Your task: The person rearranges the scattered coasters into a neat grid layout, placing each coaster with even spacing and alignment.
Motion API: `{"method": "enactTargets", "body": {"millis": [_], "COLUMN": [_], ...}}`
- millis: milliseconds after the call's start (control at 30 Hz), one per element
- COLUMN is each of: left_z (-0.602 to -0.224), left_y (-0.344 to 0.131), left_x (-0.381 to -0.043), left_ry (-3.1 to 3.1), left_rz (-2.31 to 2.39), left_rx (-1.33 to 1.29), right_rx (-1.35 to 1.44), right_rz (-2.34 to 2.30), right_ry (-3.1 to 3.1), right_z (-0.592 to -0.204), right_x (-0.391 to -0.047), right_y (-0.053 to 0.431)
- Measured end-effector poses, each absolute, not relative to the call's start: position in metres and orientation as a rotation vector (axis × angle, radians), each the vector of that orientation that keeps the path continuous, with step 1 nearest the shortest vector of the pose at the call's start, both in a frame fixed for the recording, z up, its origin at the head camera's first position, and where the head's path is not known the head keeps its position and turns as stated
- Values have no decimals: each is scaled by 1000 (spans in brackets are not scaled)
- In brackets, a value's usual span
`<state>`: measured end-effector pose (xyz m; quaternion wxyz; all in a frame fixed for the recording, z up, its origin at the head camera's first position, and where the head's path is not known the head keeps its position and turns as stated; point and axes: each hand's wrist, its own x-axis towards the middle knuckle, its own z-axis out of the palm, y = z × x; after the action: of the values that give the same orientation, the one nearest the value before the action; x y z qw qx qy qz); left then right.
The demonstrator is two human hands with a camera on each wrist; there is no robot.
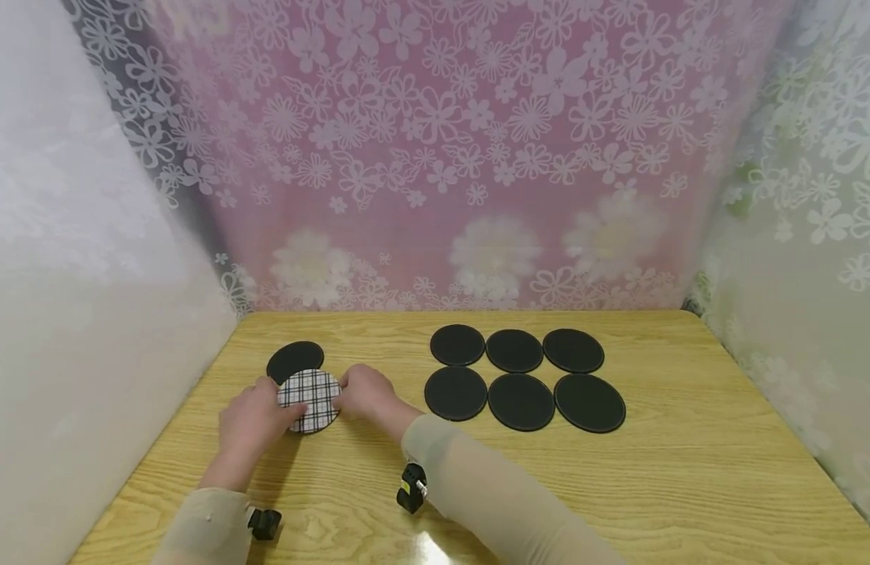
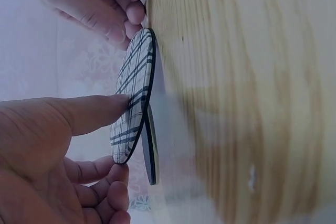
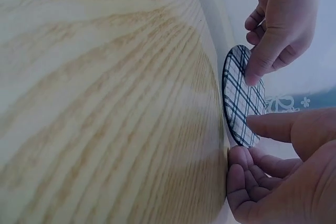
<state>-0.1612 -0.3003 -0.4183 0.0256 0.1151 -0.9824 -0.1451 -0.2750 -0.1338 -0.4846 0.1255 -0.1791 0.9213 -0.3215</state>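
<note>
A round coaster (image 1: 310, 400) with a black-and-white plaid face and a dark rim is held between both hands at the left of the table. My left hand (image 1: 251, 420) pinches its left edge, the thumb lying on the plaid face and the fingers at the rim and beneath. On the opposite edge, my right hand (image 1: 369, 394) pinches with its thumb on top and fingers curled below. The left wrist view shows the plaid coaster (image 2: 134, 95) tilted above the wood. Just behind it lies a black coaster (image 1: 293, 358), partly hidden by the plaid one and the left hand.
Right of the hands, several black round coasters lie in two rows, among them a front-left one (image 1: 456, 393) and a back-right one (image 1: 573, 350). They rest on a wooden table (image 1: 689, 486). A flowered curtain (image 1: 442, 157) hangs behind the table, with pale sheets at both sides.
</note>
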Motion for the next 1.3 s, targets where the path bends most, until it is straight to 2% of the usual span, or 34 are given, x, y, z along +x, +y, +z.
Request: {"method": "enactTargets", "body": {"millis": [133, 367, 467, 1300], "left_z": [-414, -407, -407, -421], "left_y": [-293, -278, -272, -218], "left_x": [-166, -179, -184, -212], "left_ry": [-3026, -3028, -3021, -2993], "left_rz": [-447, -444, -472, -707], "left_rx": [338, 322, 303, 190], "right_rx": [-524, -459, -437, -403], "right_rz": [-978, -1073, -1084, -1012], "right_ry": [2749, 2744, 2755, 2824], "right_z": [-487, -430, -421, -409], "right_x": [-280, -254, -253, -270], "right_y": [-128, -97, -88, -21]}}
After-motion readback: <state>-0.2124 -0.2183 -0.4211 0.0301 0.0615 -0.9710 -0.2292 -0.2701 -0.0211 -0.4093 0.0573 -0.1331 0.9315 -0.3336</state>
